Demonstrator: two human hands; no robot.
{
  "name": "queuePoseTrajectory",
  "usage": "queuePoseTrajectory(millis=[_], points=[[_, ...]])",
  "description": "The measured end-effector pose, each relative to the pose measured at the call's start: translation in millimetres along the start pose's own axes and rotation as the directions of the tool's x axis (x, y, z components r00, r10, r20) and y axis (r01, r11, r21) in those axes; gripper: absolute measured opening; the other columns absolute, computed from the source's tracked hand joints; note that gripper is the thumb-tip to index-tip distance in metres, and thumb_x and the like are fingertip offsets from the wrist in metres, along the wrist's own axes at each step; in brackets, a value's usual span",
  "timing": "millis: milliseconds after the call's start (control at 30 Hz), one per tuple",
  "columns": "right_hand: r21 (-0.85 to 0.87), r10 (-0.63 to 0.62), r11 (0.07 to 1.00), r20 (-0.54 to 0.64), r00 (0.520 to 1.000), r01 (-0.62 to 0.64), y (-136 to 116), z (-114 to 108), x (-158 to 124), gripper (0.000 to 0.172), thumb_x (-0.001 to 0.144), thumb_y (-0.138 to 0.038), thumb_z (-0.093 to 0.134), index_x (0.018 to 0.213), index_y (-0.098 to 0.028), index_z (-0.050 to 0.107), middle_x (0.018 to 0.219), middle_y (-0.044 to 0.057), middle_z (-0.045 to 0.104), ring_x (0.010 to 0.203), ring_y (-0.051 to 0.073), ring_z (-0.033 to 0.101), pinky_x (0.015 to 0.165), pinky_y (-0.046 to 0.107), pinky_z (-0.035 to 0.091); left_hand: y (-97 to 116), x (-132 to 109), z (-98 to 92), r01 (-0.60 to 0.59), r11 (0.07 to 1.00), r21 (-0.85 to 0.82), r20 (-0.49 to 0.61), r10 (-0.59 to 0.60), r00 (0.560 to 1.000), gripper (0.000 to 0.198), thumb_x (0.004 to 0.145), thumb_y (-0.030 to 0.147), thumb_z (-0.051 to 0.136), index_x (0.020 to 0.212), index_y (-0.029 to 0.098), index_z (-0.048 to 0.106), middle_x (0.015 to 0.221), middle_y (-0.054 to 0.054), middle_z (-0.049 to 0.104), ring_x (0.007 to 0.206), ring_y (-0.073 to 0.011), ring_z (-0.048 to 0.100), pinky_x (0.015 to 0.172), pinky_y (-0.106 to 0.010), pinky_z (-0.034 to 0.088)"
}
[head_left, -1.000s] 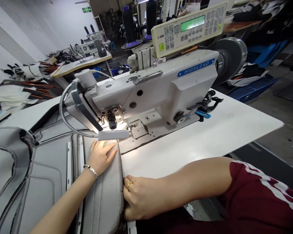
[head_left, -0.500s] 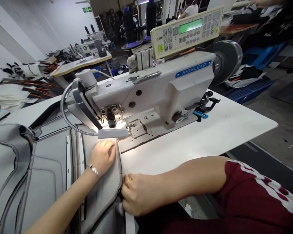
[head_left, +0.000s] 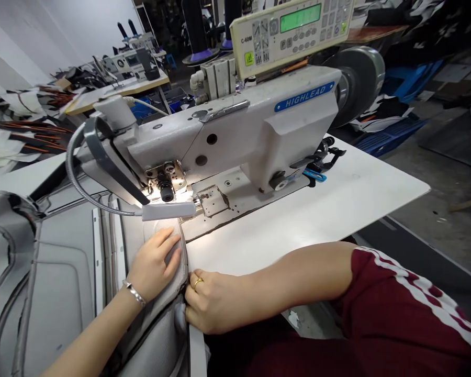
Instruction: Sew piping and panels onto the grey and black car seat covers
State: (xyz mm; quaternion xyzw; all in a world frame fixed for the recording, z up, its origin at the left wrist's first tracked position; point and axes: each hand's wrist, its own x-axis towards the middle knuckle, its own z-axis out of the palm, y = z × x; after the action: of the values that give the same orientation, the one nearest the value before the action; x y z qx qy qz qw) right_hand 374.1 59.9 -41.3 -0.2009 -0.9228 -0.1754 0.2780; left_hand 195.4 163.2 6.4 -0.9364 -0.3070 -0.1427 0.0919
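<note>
The grey padded fabric (head_left: 65,293) covers the left part of the worktop (head_left: 298,225), its near portion running down to the front edge and its far portion passing under the head of the sewing machine (head_left: 227,125). The left hand (head_left: 151,264) lies on top of it, fingers spread, thumb apart, tips just short of the lamp (head_left: 168,210). The right hand (head_left: 214,301) is drawn narrow at the front edge, gripping the fabric's dark-trimmed border (head_left: 186,256); its fingertips are partly hidden. Principal hazard, in my judgement: the left fingertips lie near the stitching area, and should that hand slide forward with the material while the machine runs, they could come under the needle, which is obscured here. Second: the fabric bunches and folds beside the right hand, so uneven tension between the hands could pull the border askew or trap a pleat. Third: bulk at the front edge could drag downward under its own weight and shift the layers. Fourth: the stiff white strips (head_left: 98,262) left of the left hand could catch or resist turning. Whether the machine is running cannot be determined.
</note>
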Motion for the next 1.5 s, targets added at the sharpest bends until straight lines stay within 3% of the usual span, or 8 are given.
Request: queuePoseTrajectory(millis=[67,167,267,767,900,1000,1133,1500], points=[[-0.029,0.02,0.999,-0.014,1.0,-0.021,0.8,0.6,-0.5,0.018,0.087,-0.013,0.045,0.073,-0.015,0.055,0.074,0.012,0.063,0.065,0.022,0.063,0.061,0.036,0.046,2.3,-0.9,-6.0,0.029,0.999,-0.024,0.02,-0.028,0.999,0.036,0.092,0.034,0.043,0.109,0.015,0.069,0.122,-0.016,0.065,0.111,-0.029,0.063,0.097,-0.047,0.055],[-0.098,0.02,0.995,-0.102,0.995,-0.03,0.2,7.1,-1.5,0.018,0.086,-0.013,0.045,0.076,-0.012,0.06,0.078,0.017,0.067,0.073,0.027,0.067,0.062,0.038,0.049,14.0,-11.3,-20.6,0.04,0.998,-0.049,0.149,-0.032,0.988,0.035,0.091,0.039,0.047,0.11,0.02,0.071,0.12,-0.012,0.066,0.109,-0.0282,0.063,0.094,-0.045,0.056],[-0.108,-0.022,0.994,-0.177,0.984,0.002,-1.8,16.7,-1.5,0.019,0.082,-0.009,0.045,0.073,-0.01,0.061,0.069,0.015,0.065,0.064,0.024,0.066,0.059,0.037,0.05,28.3,-25.2,-32.0,-0.013,0.998,-0.056,0.236,0.026,0.971,0.038,0.085,0.038,0.054,0.117,0.023,0.068,0.128,-0.01,0.064,0.114,-0.0288,0.061,0.094,-0.043,0.056],[0.013,0.042,0.999,-0.202,0.978,-0.04,2.0,13.1,2.6,0.018,0.074,-0.007,0.049,0.058,-0.016,0.05,0.056,0.005,0.054,0.049,0.015,0.052,0.047,0.028,0.041,23.3,-17.7,-6.8,-0.116,0.981,0.155,0.066,0.107,0.992,0.036,0.084,0.018,0.045,0.109,0.016,0.071,0.118,-0.012,0.07,0.106,-0.0284,0.064,0.09,-0.043,0.057],[0.047,0.064,0.997,-0.112,0.992,-0.059,3.4,17.6,3.3,0.017,0.074,-0.008,0.049,0.059,-0.017,0.048,0.059,0.005,0.056,0.051,0.015,0.053,0.047,0.028,0.043,24.5,-11.3,-5.7,-0.207,0.953,0.222,0.012,0.21,0.978,0.032,0.086,0.014,0.045,0.105,0.011,0.071,0.108,-0.014,0.073,0.097,-0.0265,0.066,0.085,-0.04,0.058],[0.037,0.071,0.997,-0.141,0.988,-0.066,4.7,19.0,3.3,0.018,0.073,-0.008,0.05,0.058,-0.017,0.046,0.058,0.006,0.057,0.05,0.015,0.052,0.047,0.028,0.042,24.3,-5.3,-6.5,-0.262,0.921,0.289,-0.015,0.278,0.96,0.031,0.087,0.01,0.044,0.1,0.007,0.071,0.1,-0.013,0.074,0.091,-0.0246,0.067,0.082,-0.037,0.058],[-0.011,0.069,0.997,-0.214,0.974,-0.073,4.9,18.9,3.2,0.017,0.072,-0.007,0.05,0.058,-0.017,0.048,0.059,0.007,0.059,0.05,0.015,0.053,0.048,0.028,0.042,20.4,-0.5,-4.5,-0.255,0.911,0.326,-0.064,0.29,0.955,0.029,0.087,0.008,0.043,0.098,0.009,0.07,0.096,-0.011,0.074,0.087,-0.0218,0.067,0.079,-0.034,0.058],[-0.019,0.088,0.996,-0.182,0.979,-0.092,9.4,14.8,4.4,0.018,0.08,-0.008,0.05,0.064,-0.014,0.056,0.066,0.008,0.06,0.058,0.016,0.056,0.058,0.03,0.047,0.4,9.6,5.5,-0.233,0.907,0.35,-0.061,0.27,0.961,0.025,0.086,0.004,0.047,0.1,0.011,0.067,0.088,-0.008,0.071,0.079,-0.0191,0.062,0.07,-0.03,0.053]])
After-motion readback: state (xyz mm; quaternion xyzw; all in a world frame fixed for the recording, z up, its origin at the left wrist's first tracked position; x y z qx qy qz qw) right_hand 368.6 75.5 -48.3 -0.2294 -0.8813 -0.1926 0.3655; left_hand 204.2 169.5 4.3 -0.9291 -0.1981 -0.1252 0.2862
